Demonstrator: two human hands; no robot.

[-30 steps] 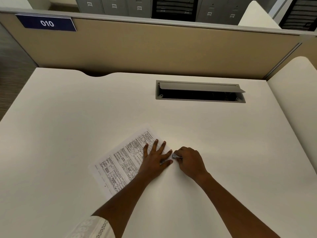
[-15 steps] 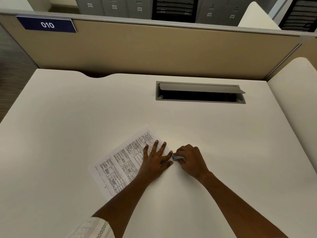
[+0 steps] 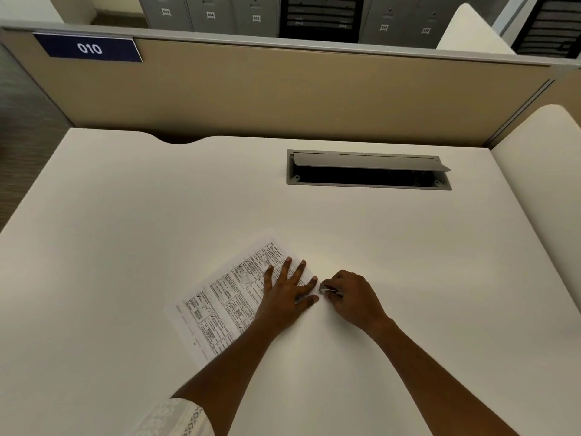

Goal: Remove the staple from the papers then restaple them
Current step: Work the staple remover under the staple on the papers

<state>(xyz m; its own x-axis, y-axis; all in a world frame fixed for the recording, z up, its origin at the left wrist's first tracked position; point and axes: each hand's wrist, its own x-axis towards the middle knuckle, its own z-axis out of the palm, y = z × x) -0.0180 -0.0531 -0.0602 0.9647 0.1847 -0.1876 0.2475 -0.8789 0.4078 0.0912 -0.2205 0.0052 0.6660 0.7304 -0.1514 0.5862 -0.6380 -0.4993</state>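
The papers (image 3: 220, 303) lie on the white surface (image 3: 125, 215), near the middle and a little to the left. They are turned at an angle, and the top sheet shows printed tables. The left hand (image 3: 284, 297) lies flat on the right part of the papers, its fingers straight and spread, and it presses the sheets down. The right hand (image 3: 352, 298) is just beside it, at the right corner of the papers, with its fingers curled around a small silver tool (image 3: 328, 290). The tip of the tool points left and reaches the edge of the papers, close to the left fingertips. The tool is too small to tell what kind it is. A patterned white sleeve (image 3: 176, 416) shows at the near edge. On the far part of the surface there is a grey cable hatch (image 3: 367, 169) with its lid lifted. Behind it stands a beige partition (image 3: 283, 89) with a blue label (image 3: 89, 48) reading 010.
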